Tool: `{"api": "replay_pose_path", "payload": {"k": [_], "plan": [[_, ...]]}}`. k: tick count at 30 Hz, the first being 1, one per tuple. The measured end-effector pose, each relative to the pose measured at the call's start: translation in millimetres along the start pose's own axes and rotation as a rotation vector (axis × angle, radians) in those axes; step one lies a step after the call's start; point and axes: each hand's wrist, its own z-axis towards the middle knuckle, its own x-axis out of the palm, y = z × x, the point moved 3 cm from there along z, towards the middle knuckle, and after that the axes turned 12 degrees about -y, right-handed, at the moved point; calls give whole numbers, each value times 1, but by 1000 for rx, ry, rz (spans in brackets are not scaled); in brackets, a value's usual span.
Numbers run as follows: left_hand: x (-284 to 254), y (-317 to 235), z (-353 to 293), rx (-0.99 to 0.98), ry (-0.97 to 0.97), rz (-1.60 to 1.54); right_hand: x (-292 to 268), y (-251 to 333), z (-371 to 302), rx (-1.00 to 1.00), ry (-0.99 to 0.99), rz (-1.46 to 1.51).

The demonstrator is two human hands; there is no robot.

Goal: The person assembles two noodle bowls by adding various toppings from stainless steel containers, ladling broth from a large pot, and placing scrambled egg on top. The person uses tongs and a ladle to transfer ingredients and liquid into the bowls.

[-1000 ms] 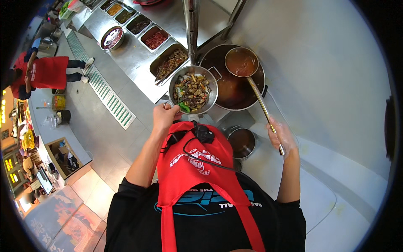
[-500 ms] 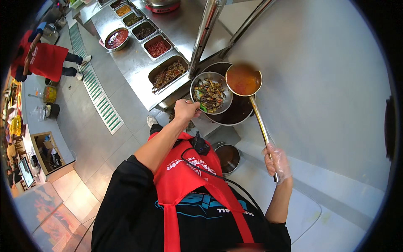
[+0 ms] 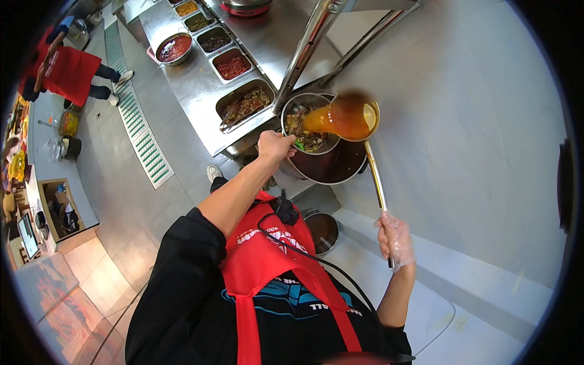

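My left hand [image 3: 275, 146] grips the near left edge of a steel bowl [image 3: 330, 144] holding chopped, mixed food, with a bit of green beside my fingers. The bowl is held over a large pot [image 3: 332, 182] of dark liquid. In a clear plastic glove, my right hand [image 3: 396, 239] is closed round the long metal handle of a ladle [image 3: 378, 179]. The ladle's cup is tipped to the left above the bowl, and orange-brown broth [image 3: 324, 120] streams from it onto the food. A dark blur covers the cup's top edge.
Left of the bowl, a steel counter [image 3: 194, 115] carries food trays [image 3: 231, 66] and a basin of red sauce [image 3: 174, 48]. Metal poles [image 3: 310, 45] rise just beyond the bowl. Another pot [image 3: 322, 231] stands below. A person in a red apron [image 3: 72, 74] is at far left.
The ladle has gone from nearly level to tipped left, and its broth now pours into the bowl. My right hand has shifted slightly left and down.
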Motion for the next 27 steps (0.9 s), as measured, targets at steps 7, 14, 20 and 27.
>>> {"api": "replay_pose_path", "payload": {"k": [7,14,20,27], "plan": [[3,4,2,-58,-10,-36,4,2,0,-34,-71,-36],[2,13,7,-61,-20,-41,10,-1,4,-31,-89,-21],[-1,10,1,-54,-13,-5,14,2,-1,-92,-137,-39],[-1,9,-2,-59,-62,-19,20,-14,6,-276,-252,-242]]}}
